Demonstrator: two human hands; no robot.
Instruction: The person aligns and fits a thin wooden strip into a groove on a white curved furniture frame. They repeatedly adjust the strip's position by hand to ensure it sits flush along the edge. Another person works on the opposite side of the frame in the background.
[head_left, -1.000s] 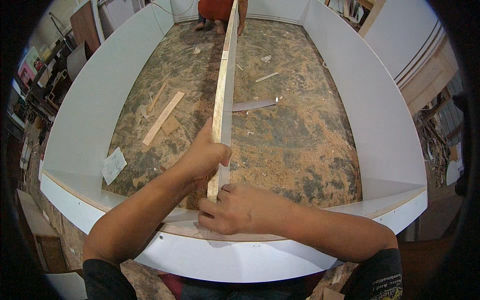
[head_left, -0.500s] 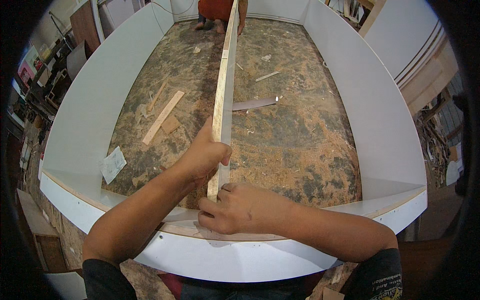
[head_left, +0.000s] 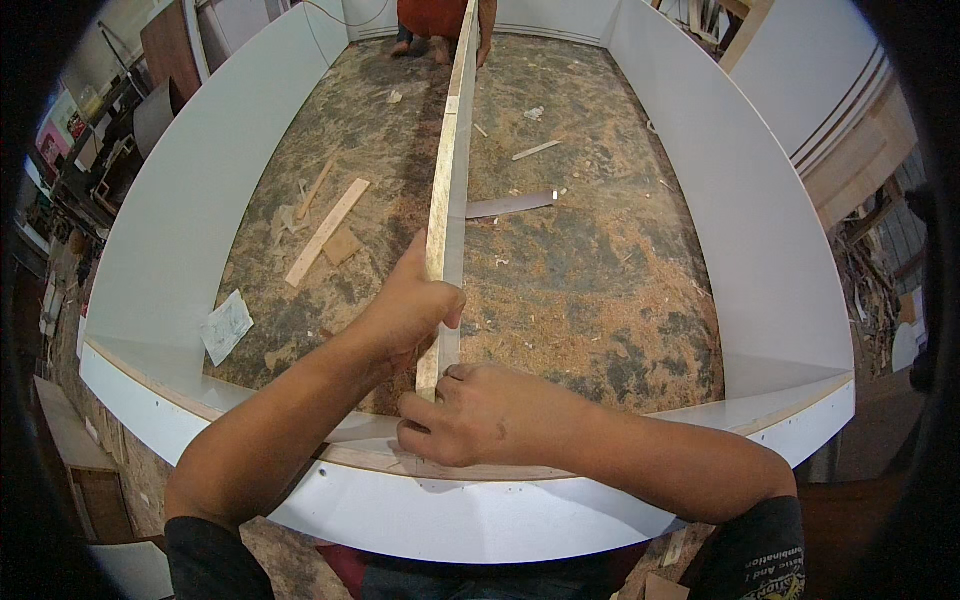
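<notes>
A long narrow board (head_left: 446,190), with a pale wooden top edge and a white face, stands on edge and runs away from me down the middle of a large white panel frame (head_left: 470,520). My left hand (head_left: 415,305) is wrapped over the board a short way from its near end, thumb on the right face. At the near end, my right hand (head_left: 485,415) is closed with curled fingers around the board's end, close to the frame's front panel. Its fingertips are partly hidden. Both forearms reach over the front panel.
Another person (head_left: 430,25) crouches at the far end, a hand by the board. On the stained floor (head_left: 590,290) lie a wood strip (head_left: 327,232), a crumpled plastic sheet (head_left: 227,328), a dark flat strip (head_left: 510,205) and sawdust. White side panels (head_left: 690,190) stand left and right.
Almost nothing differs. Both hands keep their places on the board, and the whole view has shifted very slightly.
</notes>
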